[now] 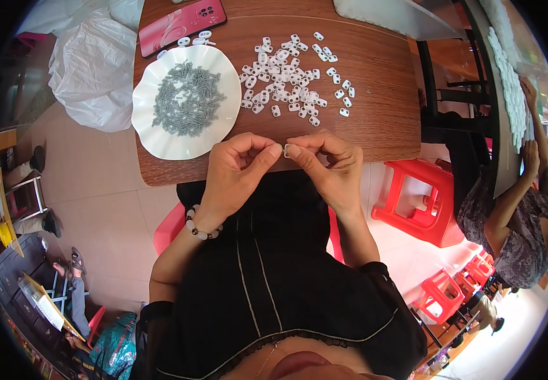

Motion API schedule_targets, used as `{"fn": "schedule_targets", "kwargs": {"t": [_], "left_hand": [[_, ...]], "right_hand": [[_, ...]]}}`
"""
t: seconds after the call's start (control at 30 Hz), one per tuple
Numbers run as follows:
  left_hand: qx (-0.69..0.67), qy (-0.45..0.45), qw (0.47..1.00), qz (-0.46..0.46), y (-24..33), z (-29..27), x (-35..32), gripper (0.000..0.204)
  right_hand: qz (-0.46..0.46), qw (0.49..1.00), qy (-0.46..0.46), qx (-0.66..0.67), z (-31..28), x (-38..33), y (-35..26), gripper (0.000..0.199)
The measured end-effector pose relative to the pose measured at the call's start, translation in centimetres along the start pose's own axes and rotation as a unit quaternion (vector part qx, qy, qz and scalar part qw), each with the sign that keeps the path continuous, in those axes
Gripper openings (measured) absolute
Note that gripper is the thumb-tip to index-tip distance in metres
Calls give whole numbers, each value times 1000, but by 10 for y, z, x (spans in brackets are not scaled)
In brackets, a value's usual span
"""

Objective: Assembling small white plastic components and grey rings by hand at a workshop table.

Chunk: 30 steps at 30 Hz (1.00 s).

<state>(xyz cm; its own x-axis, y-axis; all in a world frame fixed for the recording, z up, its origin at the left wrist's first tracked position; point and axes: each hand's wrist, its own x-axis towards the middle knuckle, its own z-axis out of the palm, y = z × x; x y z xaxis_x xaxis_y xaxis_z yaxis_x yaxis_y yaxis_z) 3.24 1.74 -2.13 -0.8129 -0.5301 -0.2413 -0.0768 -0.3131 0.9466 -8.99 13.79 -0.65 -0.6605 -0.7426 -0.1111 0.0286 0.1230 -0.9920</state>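
Pinching a small white plastic piece [286,150] between thumb and forefinger tips, both hands meet just off the near edge of the table [381,120], above the person's lap. The left hand [236,171] and the right hand [328,168] each have a narrow, closed grip on that one piece from opposite sides, the other fingers curled in; held this way, close to the body and under the eyes, so tiny a part can probably be steadied and worked by the fingertips alone. Whether a second part sits inside the pinch cannot be told.

Just beyond the hands, a loose scatter of white plastic pieces [286,82] of the same kind lies on the wood within easy reach of the right hand. To its left stands a white scalloped plate [223,126] heaped with small grey pins [186,98], near the left hand; the plate likely keeps those rolling bits from straying. A few white rings [195,40] lie beside a red phone [182,24] at the far edge.

A white plastic bag [90,69] sits on the floor to the left, red stools [423,202] to the right, where another person [514,215] leans at a second table.
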Motion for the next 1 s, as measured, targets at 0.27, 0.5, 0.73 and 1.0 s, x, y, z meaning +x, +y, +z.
{"fn": "schedule_targets", "kwargs": {"t": [0.27,0.5,0.73,1.0], "left_hand": [[34,25,999,24,-3,1,-1,15],[14,29,999,15,-5,3,-3,14],[-18,30,999,-8,-1,4,-4,16],[-24,29,999,-13,-1,0,-6,17]], "right_hand": [[-25,999,20,-37,5,-2,-4,7],[-27,999,9,-23,8,-2,1,7],[13,998,-10,54,4,0,6,10],[56,995,-40,77,0,2,3,16]]}}
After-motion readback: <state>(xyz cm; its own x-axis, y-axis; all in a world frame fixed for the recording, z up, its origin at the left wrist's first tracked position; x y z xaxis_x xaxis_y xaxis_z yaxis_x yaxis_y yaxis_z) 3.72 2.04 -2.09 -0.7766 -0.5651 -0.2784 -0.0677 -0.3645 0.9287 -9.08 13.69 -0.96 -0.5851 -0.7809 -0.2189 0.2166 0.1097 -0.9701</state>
